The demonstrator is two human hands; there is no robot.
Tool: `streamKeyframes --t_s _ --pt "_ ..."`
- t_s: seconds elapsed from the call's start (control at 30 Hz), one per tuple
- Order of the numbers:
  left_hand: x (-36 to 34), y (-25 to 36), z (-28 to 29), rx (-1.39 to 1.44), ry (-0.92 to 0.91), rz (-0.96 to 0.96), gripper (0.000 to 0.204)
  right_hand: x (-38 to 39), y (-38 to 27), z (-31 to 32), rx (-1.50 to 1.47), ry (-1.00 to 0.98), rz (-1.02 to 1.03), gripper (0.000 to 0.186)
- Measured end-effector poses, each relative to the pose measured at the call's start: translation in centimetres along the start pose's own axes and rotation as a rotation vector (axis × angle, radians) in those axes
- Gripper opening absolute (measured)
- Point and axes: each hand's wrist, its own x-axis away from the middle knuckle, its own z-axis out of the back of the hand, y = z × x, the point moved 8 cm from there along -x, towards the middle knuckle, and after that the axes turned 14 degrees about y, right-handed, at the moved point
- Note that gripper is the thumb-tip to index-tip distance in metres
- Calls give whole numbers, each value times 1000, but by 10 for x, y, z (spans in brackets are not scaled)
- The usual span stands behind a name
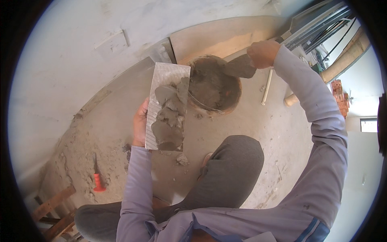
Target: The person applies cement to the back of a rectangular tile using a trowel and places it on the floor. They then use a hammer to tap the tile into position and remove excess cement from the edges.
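Observation:
My left hand (140,123) grips a pale rectangular tile (152,136) by its left edge, fingers partly hidden beneath it. Lumps of wet grey mortar (168,115) cover much of the tile's ridged upper face. My right hand (264,54) is closed round a trowel, whose handle is mostly hidden by the fingers. The mortar-coated trowel blade (241,67) reaches over the right rim of a round tub (236,101) holding grey mortar (211,86). The tile stands just left of the tub and overlaps its left side in view.
A red-handled chisel (97,181) lies on the dusty floor at left, among rubble. A wooden board (225,36) leans on the wall behind the tub. Metal profiles (318,28), a white pipe (267,86) and stacked bricks (340,99) are at right; timber pieces (54,201) lie lower left.

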Motion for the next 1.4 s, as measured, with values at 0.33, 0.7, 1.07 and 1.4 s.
streamKeyframes --t_s 0.33,0.7,1.07,1.4 --pt "8 2 19 -49 89 9 35 -25 -17 -30 -195 99 65 26" --pt "4 5 26 -21 91 -36 34 -29 -27 -60 -405 -25 -18 31" --pt "10 6 28 -106 154 -77 32 -13 -44 -73 -768 -5 69 31" --pt "25 -3 -22 52 14 68 31 87 -20 -144 -1385 154 -213 26"
